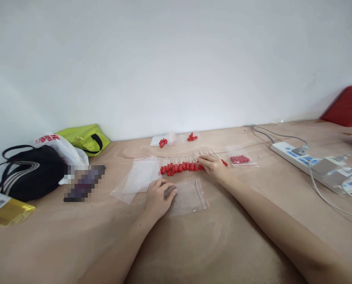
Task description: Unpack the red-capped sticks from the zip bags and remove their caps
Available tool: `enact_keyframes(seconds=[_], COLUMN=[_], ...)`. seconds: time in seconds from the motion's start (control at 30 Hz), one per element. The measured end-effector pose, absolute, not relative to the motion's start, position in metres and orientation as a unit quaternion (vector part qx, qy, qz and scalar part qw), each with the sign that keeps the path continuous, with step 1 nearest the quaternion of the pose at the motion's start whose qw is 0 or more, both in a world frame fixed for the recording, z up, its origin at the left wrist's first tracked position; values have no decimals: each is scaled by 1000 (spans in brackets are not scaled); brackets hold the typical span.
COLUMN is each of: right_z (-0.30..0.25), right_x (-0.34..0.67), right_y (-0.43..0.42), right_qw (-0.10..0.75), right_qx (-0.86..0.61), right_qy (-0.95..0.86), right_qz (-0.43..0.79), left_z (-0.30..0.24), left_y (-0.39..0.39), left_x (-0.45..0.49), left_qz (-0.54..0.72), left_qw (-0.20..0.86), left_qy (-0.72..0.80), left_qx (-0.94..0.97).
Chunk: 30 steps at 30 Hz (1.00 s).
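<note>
Across the middle of the table (217, 244), a row of red pieces (180, 167) lies behind a clear bag (189, 197). The left hand (158, 198) rests at the bag's left side, fingers loosely curled (whether they pinch it, I cannot tell). The right hand (213, 166) is over the row near its right end, fingers nearly straight, any grip unclear.

Left hand (160, 197) on a clear bag (189, 196) — right hand (214, 167) at a row of red-tipped sticks (180, 168).
</note>
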State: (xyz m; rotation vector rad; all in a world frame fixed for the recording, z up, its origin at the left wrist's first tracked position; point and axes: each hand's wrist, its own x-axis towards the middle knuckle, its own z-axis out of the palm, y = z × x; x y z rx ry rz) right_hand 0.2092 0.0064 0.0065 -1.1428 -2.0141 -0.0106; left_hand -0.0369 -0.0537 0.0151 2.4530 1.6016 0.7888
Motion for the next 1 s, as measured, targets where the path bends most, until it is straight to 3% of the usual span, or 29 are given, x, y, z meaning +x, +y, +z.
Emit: enact_keyframes(seconds=[0.2, 0.43, 0.53, 0.67, 0.83, 1.0], right_z=[8, 2, -7, -12, -8, -5], right_x=[210, 245, 274, 305, 326, 338], right_y=[2, -5, -5, -4, 4, 11], right_qw=[320, 414, 402, 307, 245, 256], right_qx=[-461, -588, -674, -796, -871, -877], right_qy=[-825, -683, -603, -516, -425, -396], right_qz=[-73, -127, -143, -83, 10, 94], left_z=[12, 19, 24, 25, 25, 30], left_y=[-53, -55, -58, -54, -26, -10], left_x=[-38, -36, -35, -44, -81, -114], left_qz=[234, 218, 237, 315, 460, 296], left_qw=[60, 94, 114, 183, 132, 18], left_qy=[535, 555, 541, 549, 630, 789], left_qx=[810, 797, 799, 752, 612, 538])
